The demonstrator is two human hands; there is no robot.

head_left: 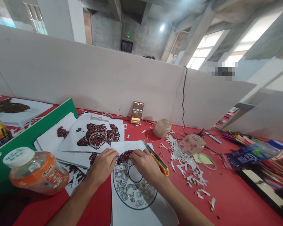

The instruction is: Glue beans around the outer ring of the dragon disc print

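2 hands (pixel 145 163), 1 dragon dwg (pixel 128 190)

Red tabletop (pixel 228 191) with dragon print (pixel 124 185), paper strips (pixel 178 154) (loosely scattered), phone (pixel 137 113).

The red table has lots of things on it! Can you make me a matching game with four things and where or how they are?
1. Phone
2. Bottle
3. Dragon drawing
4. White strips

A. Scattered to the right of the right hand
B. Lit up, standing in front of the white partition
C. Orange label, white lid
D. Round, with dark red beans near its top

Pairs: 1-B, 2-C, 3-D, 4-A
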